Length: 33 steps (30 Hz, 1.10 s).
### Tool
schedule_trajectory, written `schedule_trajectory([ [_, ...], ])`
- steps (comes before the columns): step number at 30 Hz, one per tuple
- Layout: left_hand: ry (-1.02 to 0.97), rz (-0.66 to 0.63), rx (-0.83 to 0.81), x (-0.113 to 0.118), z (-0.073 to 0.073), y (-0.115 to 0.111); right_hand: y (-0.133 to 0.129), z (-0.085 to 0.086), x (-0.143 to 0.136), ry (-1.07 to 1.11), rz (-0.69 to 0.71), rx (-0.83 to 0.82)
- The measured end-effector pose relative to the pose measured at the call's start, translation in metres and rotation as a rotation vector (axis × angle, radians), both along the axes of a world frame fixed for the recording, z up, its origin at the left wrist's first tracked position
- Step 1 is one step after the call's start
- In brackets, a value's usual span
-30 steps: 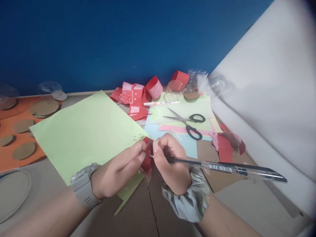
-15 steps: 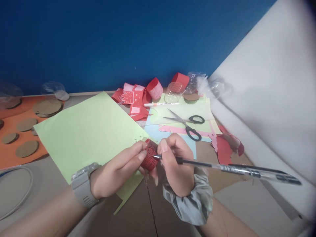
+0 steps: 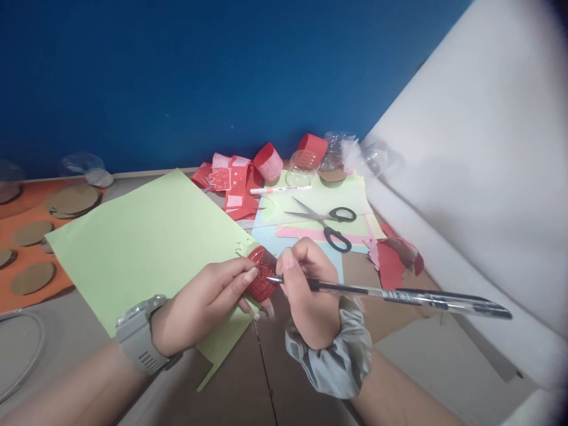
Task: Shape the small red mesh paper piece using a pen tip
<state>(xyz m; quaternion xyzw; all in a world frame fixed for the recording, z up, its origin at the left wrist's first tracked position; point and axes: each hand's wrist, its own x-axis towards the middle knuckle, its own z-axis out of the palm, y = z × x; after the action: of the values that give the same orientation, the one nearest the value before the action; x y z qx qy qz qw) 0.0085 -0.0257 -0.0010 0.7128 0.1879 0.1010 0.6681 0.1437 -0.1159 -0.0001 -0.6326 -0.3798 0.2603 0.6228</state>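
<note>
My left hand (image 3: 208, 299), with a grey watch on its wrist, is closed on a small red paper roll (image 3: 261, 284) covered in dark crosshatched lines. In my right hand (image 3: 306, 290) a clear-barrelled black ballpoint pen (image 3: 399, 296) is gripped near its tip. The pen tip meets or hovers just over the roll's patterned side; I cannot tell which. A grey scrunchie (image 3: 332, 355) circles my right wrist. Beneath my left hand lies a large light green sheet (image 3: 146, 236) with a narrow strip at its lower corner.
Black-handled scissors (image 3: 323, 219) lie spread on coloured papers, beside a white marker (image 3: 280, 190). Behind are red and pink paper pieces (image 3: 235, 180), paper rings (image 3: 268, 163) and clear plastic cups (image 3: 304, 165). Cardboard discs (image 3: 33, 278) rest on an orange sheet (image 3: 26, 213) at left.
The whole view has shifted slightly, so the table things appear further left. Both hands keep their holds, and more of the roll's red open end shows now.
</note>
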Motion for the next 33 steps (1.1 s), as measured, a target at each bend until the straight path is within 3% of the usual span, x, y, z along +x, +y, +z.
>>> schedule_trajectory([
  [4, 0.017, 0.005, 0.089, 0.0002, 0.0003, -0.0027, -0.0031, 0.0024, -0.0041, 0.043, -0.015, 0.049],
  [14, -0.083, -0.108, -0.022, -0.0053, 0.0021, 0.0031, 0.0003, -0.0069, 0.0002, 0.056, 0.051, -0.044],
  [22, -0.085, -0.136, 0.109, -0.0056, 0.0003, 0.0044, -0.0003, -0.0041, -0.0014, 0.019, 0.123, -0.027],
  [33, -0.088, -0.149, 0.111, -0.0044, -0.0020, 0.0055, -0.0015, -0.0058, -0.0021, 0.001, 0.135, -0.010],
])
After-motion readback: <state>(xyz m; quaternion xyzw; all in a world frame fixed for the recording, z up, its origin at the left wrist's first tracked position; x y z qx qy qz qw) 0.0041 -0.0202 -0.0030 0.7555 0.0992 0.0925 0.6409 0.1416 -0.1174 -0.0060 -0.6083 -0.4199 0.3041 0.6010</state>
